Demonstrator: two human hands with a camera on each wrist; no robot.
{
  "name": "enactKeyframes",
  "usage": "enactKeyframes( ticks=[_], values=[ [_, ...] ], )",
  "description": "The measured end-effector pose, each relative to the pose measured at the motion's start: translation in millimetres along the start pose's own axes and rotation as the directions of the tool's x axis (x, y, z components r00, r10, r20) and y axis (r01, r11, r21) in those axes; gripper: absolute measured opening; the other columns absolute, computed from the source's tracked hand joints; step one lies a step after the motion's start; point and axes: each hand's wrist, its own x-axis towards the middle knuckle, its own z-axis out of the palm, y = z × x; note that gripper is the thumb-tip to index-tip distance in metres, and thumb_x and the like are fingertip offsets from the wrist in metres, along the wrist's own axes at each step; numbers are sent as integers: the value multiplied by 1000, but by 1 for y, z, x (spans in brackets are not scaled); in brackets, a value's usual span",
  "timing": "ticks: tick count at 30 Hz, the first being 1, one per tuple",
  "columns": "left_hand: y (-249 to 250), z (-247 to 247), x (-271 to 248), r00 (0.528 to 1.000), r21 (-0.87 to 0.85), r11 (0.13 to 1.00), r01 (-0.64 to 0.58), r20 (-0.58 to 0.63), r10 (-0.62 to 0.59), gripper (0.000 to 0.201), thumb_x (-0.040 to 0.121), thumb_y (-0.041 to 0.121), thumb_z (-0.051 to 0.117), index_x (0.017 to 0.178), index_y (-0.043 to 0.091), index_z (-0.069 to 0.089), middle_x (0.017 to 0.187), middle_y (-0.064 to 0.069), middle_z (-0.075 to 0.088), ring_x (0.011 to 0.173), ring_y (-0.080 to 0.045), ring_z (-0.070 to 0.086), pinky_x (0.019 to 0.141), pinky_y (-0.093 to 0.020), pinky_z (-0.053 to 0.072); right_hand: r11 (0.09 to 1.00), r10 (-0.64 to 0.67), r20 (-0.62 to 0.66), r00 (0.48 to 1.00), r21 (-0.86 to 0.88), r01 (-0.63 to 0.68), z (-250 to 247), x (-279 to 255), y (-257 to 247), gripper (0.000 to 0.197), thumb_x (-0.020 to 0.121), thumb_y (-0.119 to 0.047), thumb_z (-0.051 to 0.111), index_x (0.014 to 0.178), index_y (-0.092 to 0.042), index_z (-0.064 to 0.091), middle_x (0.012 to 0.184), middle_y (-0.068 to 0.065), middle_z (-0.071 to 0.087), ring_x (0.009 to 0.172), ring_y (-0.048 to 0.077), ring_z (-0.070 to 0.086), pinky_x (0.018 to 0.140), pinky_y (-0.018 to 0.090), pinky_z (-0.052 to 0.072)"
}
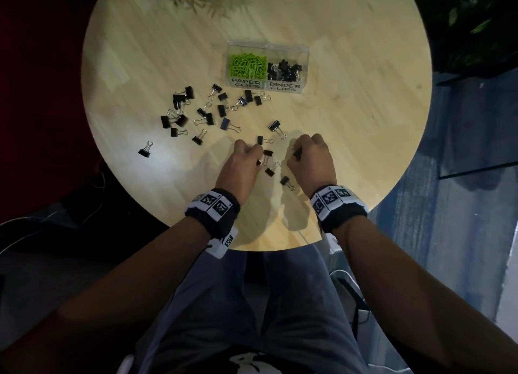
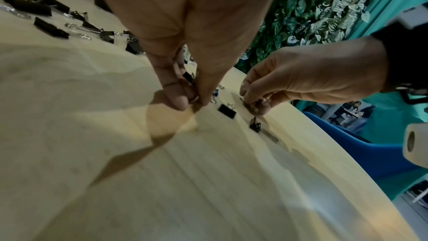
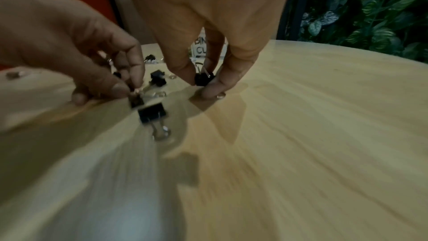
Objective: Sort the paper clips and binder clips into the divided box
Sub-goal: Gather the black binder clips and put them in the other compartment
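A clear divided box [image 1: 305,65] stands at the table's middle; its left cell holds green paper clips [image 1: 247,66], its right cell black binder clips [image 1: 284,70]. Several black binder clips [image 1: 207,118] lie scattered left of and below the box. My left hand [image 1: 253,156] pinches a small binder clip [image 2: 188,78] between thumb and fingers, low over the table. My right hand [image 1: 298,152] pinches another binder clip [image 3: 203,79] by its black body, fingertips touching the wood. Between the hands lie loose clips [image 1: 269,171].
The round wooden table [image 1: 350,121] ends close to my wrists. One stray clip [image 1: 145,150] lies far left. Dried plant stems [image 1: 201,0] lie at the far edge. Green foliage [image 1: 471,20] stands beyond the table's right side.
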Motion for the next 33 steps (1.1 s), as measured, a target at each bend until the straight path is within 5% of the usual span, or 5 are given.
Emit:
enactKeyframes(
  ticks=[12,16,21,28,33],
  values=[
    [64,-82,128,940,-175,982,-66,-341,2,16,83,9,69,97,17,66,103,-2,61,85,-10,59,68,-6,44,905,65,-247,967,423,48,-83,109,-63,17,73,-14,60,89,-12,61,78,3,65,70,16,60,58,21,45],
    [59,-83,148,958,-95,995,-37,-288,8,30,83,9,65,111,15,63,111,-7,60,97,-18,59,82,-26,50,957,58,-140,988,290,-15,-80,123,-58,30,79,-16,61,108,-9,63,94,5,63,80,15,56,68,26,48],
    [6,-80,97,901,-155,988,-8,-430,-60,37,83,16,69,118,18,58,123,-6,50,109,-17,54,92,-23,50,961,-84,-262,961,235,148,-58,80,-45,35,85,-14,61,119,-12,57,113,8,55,92,19,61,82,31,53],
    [-96,-56,41,911,108,926,362,-250,-327,93,82,74,47,154,27,11,160,-23,3,147,-42,0,114,-63,4,993,-65,185,981,-85,82,5,28,-55,74,76,-41,77,136,-21,38,129,14,33,113,35,40,85,43,46],
    [-72,-37,42,945,74,976,206,-274,-178,67,93,38,60,150,22,30,157,-21,18,145,-40,14,114,-58,17,974,-132,219,967,-153,168,17,33,-78,41,85,-8,65,121,-9,45,125,19,36,103,38,47,69,41,41]
  ],
)
